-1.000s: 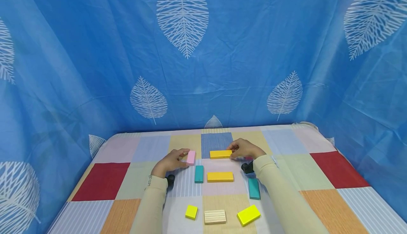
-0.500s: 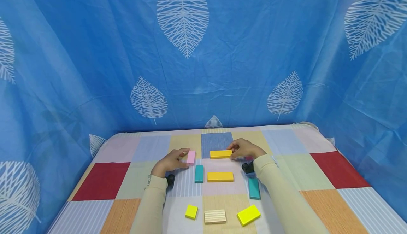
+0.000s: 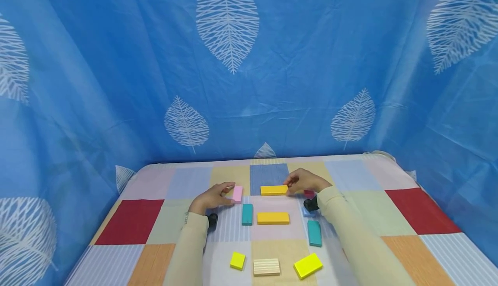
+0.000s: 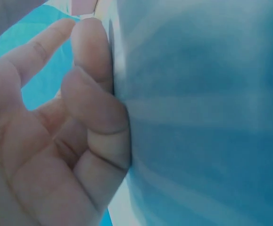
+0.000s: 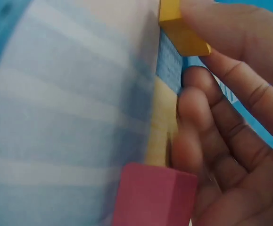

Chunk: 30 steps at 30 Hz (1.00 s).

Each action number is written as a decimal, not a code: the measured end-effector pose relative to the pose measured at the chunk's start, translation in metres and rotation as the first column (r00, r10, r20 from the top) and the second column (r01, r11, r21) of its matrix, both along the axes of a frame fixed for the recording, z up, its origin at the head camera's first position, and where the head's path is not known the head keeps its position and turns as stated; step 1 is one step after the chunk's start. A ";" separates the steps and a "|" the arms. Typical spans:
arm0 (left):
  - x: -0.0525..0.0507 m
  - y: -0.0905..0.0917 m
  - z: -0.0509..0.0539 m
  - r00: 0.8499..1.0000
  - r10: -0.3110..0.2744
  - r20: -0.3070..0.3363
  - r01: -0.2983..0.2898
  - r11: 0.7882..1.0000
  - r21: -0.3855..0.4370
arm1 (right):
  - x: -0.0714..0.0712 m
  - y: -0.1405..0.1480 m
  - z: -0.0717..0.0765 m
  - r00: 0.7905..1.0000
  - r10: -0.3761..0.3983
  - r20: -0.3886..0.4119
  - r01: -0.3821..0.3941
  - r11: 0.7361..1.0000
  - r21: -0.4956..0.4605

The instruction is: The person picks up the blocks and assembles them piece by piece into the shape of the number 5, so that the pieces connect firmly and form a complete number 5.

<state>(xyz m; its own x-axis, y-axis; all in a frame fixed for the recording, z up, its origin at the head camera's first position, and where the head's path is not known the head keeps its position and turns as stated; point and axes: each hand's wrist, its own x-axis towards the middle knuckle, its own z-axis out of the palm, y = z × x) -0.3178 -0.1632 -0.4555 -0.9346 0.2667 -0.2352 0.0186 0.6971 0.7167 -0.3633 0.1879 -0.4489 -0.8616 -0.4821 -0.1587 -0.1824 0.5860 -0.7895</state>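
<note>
From here I see the right hand (image 3: 305, 180) pinching the orange block (image 3: 273, 190); at the left hand's (image 3: 210, 198) half-open fingertips is the pink block (image 3: 238, 194), whether gripped I cannot tell.

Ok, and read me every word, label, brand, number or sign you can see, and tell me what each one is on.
Nothing can be read for sure.
Left sleeve cuff: a small mark like lettering, too small and blurred to read.
Blocks: no text visible.
Blue backdrop: only leaf shapes, no text visible.
</note>
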 end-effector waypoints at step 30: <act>-0.014 0.001 0.009 0.998 -0.041 0.051 0.042 0.999 -0.033 | -0.004 0.005 -0.008 0.996 -0.055 0.067 0.056 0.998 -0.026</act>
